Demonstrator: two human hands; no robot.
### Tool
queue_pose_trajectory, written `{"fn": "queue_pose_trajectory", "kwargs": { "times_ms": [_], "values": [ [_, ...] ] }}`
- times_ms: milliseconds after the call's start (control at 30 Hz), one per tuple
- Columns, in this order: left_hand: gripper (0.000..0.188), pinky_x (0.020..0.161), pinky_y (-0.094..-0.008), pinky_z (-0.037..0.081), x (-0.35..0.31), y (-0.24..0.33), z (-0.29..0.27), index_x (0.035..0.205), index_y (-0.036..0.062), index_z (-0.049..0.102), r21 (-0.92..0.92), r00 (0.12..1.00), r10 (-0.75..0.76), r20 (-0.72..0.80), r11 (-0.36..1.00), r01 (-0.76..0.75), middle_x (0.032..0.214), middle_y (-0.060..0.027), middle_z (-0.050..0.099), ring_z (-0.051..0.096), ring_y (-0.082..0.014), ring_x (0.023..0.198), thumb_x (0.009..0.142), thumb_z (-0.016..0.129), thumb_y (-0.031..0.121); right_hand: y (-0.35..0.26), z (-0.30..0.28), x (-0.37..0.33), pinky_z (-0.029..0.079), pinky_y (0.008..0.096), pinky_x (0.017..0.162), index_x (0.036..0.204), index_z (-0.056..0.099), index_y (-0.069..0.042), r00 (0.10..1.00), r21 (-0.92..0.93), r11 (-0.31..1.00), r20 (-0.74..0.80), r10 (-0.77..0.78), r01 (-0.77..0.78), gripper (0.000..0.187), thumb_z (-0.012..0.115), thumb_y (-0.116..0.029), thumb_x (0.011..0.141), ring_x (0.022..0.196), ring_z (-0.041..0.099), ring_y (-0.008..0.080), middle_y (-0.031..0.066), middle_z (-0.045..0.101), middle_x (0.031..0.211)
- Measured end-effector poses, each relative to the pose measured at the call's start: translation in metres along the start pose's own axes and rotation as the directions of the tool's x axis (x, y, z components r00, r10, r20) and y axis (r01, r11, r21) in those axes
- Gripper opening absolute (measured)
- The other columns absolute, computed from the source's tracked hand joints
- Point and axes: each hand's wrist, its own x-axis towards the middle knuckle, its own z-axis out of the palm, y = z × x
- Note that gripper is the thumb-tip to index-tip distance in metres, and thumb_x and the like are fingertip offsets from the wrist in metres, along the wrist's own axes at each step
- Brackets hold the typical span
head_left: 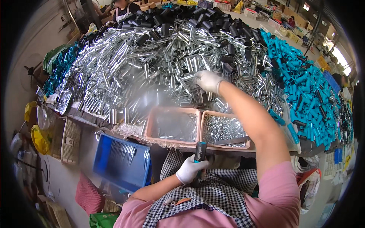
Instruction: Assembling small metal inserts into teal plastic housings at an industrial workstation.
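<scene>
Upright in front of my apron, a black and teal tube-shaped handle (200, 151) is wrapped by the gloved fingers of my left hand (191, 170). My right hand (208, 81), also in a white glove, is stretched out over the big heap of silver metal tubes (114, 68). Its fingers are curled together among the tubes, and what they pinch is too small to make out. Between my hands stand two pink trays: the left tray (147, 127) has thin metal pins in it, the right tray (248, 143) small shiny metal parts. A blurred patch covers part of the left tray.
Black tubes (163, 29) are piled along the heap's far side. Teal tubes (304, 87) spread at the right, with more teal pieces (62, 68) at the far left. Below the table edge sit a blue crate (99, 155) and a beige basket (70, 140). Another person (123, 7) is across the heap.
</scene>
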Motion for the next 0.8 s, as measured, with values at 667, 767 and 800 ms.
{"fn": "queue_pose_trajectory", "kwargs": {
  "times_ms": [667, 767, 800],
  "values": [
    [0.014, 0.048, -0.0288, 0.046, -0.015, 0.006, -0.014, 0.089, 0.0026, 0.056, 0.007, 0.988, 0.124, -0.091, 0.992, -0.124, 0.066, -0.0052, 0.057, 0.055, -0.0147, 0.051, 0.088, 0.065, 0.014, -0.023, 0.030, -0.019, 0.051, 0.0416, 0.093, 0.107, 0.071, -0.003, 0.963, -0.421, 0.871, -0.023, 0.270, -0.254, 0.043, 0.062, -0.036, 0.081, 0.106, 0.065, 0.0348, 0.0215, 0.066, 0.114],
    [0.014, 0.049, -0.0290, 0.047, -0.020, 0.007, -0.017, 0.086, 0.0021, 0.057, 0.027, 0.985, 0.150, -0.089, 0.989, -0.149, 0.067, -0.0057, 0.057, 0.056, -0.0158, 0.053, 0.088, 0.065, 0.015, -0.028, 0.030, -0.019, 0.052, 0.0412, 0.092, 0.106, 0.071, -0.003, 0.972, -0.375, 0.901, 0.002, 0.236, -0.218, 0.044, 0.065, -0.037, 0.079, 0.105, 0.065, 0.0340, 0.0214, 0.067, 0.112],
    [0.015, 0.050, -0.0289, 0.046, -0.021, 0.009, -0.012, 0.085, 0.0023, 0.057, 0.050, 0.986, 0.140, -0.086, 0.989, -0.136, 0.067, -0.0057, 0.057, 0.056, -0.0156, 0.053, 0.088, 0.064, 0.015, -0.014, 0.034, -0.015, 0.052, 0.0420, 0.091, 0.104, 0.071, -0.004, 0.976, -0.373, 0.903, -0.055, 0.209, -0.214, 0.042, 0.065, -0.037, 0.079, 0.103, 0.066, 0.0345, 0.0210, 0.067, 0.109]
  ]
}}
